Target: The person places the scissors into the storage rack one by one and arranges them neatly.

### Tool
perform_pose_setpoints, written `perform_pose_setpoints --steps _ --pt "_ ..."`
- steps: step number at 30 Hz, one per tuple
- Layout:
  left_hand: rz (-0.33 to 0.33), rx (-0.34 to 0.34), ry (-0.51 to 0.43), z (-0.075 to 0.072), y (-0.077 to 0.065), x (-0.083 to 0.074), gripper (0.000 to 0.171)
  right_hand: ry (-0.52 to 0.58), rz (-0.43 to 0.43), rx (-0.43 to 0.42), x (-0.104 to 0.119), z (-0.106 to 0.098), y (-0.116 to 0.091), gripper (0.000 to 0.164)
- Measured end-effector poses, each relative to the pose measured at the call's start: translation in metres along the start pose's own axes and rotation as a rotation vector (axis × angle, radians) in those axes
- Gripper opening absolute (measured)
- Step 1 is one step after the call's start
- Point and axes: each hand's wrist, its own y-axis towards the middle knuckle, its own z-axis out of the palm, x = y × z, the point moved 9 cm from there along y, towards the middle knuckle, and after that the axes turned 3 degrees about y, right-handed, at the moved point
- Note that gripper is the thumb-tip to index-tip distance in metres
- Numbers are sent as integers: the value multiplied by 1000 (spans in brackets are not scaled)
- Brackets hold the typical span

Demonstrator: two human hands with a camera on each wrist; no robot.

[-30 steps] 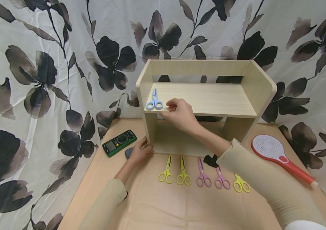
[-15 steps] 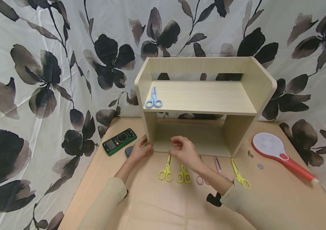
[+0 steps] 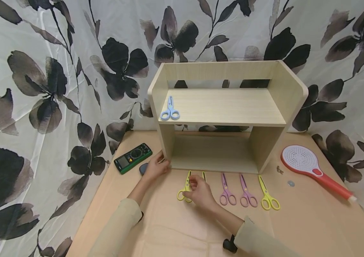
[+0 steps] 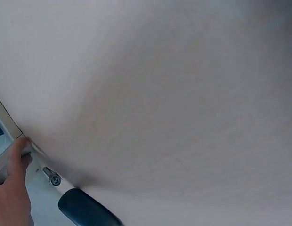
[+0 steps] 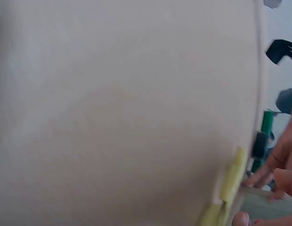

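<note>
In the head view, my left hand [image 3: 157,167] grips the lower front left corner of a pale wooden desk shelf [image 3: 225,107]; the left wrist view shows its fingers [image 4: 16,162] at the panel edge. My right hand [image 3: 200,192] hovers at the leftmost yellow scissors [image 3: 187,181], thumb and fingers parted; contact cannot be made out. Another pair of yellow scissors [image 3: 204,175] is mostly hidden behind that hand. To the right lie pink scissors [image 3: 225,185], more pink scissors [image 3: 245,189] and yellow scissors [image 3: 266,194]. Blue scissors [image 3: 170,109] lie on the upper board's left end.
A green and black multimeter [image 3: 133,158] and a dark rounded object [image 3: 143,169] lie left of the shelf. On the right are a red-handled brush [image 3: 313,171], a grey disc [image 3: 291,183] and a small brown item [image 3: 279,170]. A floral curtain [image 3: 121,67] hangs behind.
My right hand has come down from the upper board beside the blue scissors to the leftmost yellow scissors on the table. My left hand has stayed at the shelf corner.
</note>
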Motion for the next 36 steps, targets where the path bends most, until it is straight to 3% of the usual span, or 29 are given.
perform_pose_setpoints --steps 10,16,28,36 --pt "-20 6 -62 2 1 0 71 -173 -77 -92 -16 11 -4 71" --pt "-18 5 -64 2 1 3 70 -281 -90 -97 -17 17 -5 76" --pt "-17 12 -91 3 2 5 70 -382 -109 -102 -11 17 -7 69" --pt "-22 12 -93 3 1 6 71 -392 -119 -118 -6 16 -6 80"
